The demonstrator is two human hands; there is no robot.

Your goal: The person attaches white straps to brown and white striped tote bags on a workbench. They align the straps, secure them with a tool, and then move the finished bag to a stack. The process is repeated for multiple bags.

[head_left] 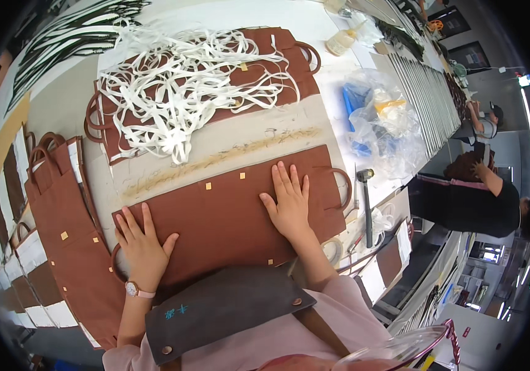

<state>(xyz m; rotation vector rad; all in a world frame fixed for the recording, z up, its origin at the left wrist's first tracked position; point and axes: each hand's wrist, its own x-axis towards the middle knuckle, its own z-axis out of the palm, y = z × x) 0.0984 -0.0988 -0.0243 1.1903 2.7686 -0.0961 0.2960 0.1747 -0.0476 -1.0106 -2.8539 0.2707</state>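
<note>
A brown bag piece (215,226) with a looped handle at each end lies flat on the table in front of me. Small yellowish squares are stuck on it. My left hand (144,247) rests palm down on its left part, fingers spread, with a watch on the wrist. Toward its right end, my right hand (289,204) also lies flat with fingers outstretched. Neither hand grips anything. Just beyond is a grey board (314,117) with a yellowish stained strip. Farther back, a tangled heap of white tape strips (178,86) covers most of a second brown bag piece (280,46).
Brown bag pieces (70,222) with handles are stacked at left. To the right are a hammer (367,210), a tape roll (332,250), clear plastic bags (395,139) and a small bottle (342,42). Dark and white strips (67,49) lie far left. Other people stand at right.
</note>
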